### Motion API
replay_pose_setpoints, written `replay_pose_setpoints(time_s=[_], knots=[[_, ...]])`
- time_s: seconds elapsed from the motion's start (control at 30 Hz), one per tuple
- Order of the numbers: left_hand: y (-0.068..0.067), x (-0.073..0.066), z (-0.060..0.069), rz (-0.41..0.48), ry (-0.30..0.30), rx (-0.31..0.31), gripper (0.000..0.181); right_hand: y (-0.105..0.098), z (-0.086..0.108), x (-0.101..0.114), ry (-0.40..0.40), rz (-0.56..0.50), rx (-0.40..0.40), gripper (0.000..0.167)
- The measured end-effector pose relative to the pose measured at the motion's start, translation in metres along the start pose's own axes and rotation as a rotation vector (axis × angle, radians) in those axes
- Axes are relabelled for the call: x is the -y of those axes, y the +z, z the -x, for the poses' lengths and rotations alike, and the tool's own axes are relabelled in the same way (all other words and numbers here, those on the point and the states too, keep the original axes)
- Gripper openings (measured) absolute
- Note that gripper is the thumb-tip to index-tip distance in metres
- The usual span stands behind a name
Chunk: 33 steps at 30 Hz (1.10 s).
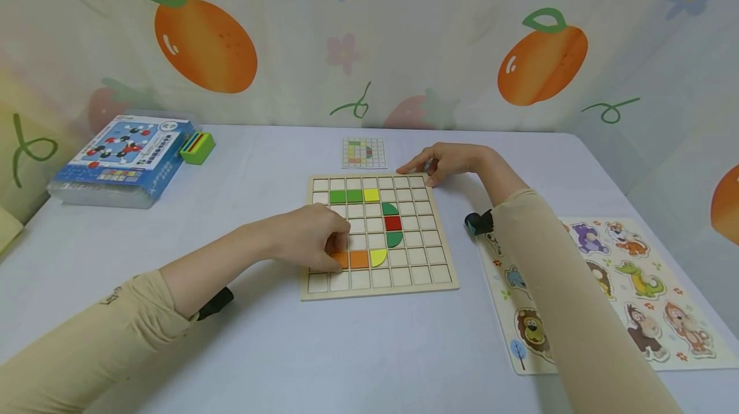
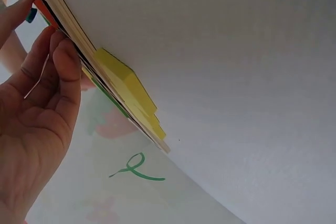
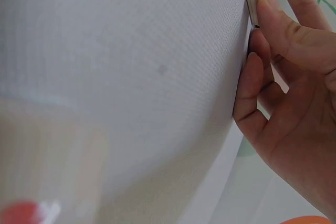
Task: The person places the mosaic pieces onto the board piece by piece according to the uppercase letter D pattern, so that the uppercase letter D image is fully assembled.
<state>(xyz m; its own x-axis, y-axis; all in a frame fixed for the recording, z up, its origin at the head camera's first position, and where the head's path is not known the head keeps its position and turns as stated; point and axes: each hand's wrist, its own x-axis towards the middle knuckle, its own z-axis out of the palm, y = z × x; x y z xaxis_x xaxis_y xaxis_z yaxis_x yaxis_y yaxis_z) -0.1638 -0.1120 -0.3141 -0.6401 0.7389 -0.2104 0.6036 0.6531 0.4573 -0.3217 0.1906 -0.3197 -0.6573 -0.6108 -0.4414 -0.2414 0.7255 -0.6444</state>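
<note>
A wooden grid board [image 1: 424,276] lies on the table in the head view, with green, yellow, red and orange tiles in some squares. My left hand [image 1: 306,234] is over its left side, thumb and fingers pinching an orange square tile [image 1: 342,259] in the lower row. Beside that tile lie another orange square [image 1: 359,260] and a yellow rounded tile [image 1: 378,258]. My right hand [image 1: 456,162] grips the board's far right corner, forefinger along the far edge and thumb at the side. In the right wrist view, its other fingers [image 3: 249,82] curl near the table surface.
A small pattern card [image 1: 364,165] lies behind the board. At the far left is a blue-labelled box [image 1: 129,151] beside a green and yellow stack [image 1: 197,149]. An animal puzzle board [image 1: 620,273] lies under my right forearm. Stepped yellow pieces [image 2: 126,82] show in the left wrist view.
</note>
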Motion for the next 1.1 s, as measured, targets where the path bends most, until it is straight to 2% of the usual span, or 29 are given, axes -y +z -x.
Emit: replay_pose_setpoints(time_s=[0.33,0.5,0.63,0.73,0.9,1.1], knots=[[-0.001,0.003,0.001,0.056,-0.023,0.019,0.024,0.000,0.000,-0.001,0.007,0.002,-0.008,0.061],[-0.005,0.014,0.004,0.129,-0.010,0.011,0.023,0.000,-0.001,-0.001,-0.002,0.012,0.001,0.061],[-0.015,0.025,0.009,0.176,-0.010,-0.010,0.018,0.000,-0.001,-0.001,-0.009,0.015,0.001,0.062],[-0.025,0.035,0.015,0.188,-0.038,-0.036,0.014,0.000,-0.001,-0.001,-0.010,0.016,0.003,0.062],[-0.039,0.053,0.027,0.188,-0.123,-0.070,0.011,0.000,0.000,0.000,-0.013,0.011,0.007,0.060],[-0.046,0.074,0.040,0.198,-0.186,-0.080,0.010,0.000,0.001,0.001,-0.020,0.019,0.002,0.060]])
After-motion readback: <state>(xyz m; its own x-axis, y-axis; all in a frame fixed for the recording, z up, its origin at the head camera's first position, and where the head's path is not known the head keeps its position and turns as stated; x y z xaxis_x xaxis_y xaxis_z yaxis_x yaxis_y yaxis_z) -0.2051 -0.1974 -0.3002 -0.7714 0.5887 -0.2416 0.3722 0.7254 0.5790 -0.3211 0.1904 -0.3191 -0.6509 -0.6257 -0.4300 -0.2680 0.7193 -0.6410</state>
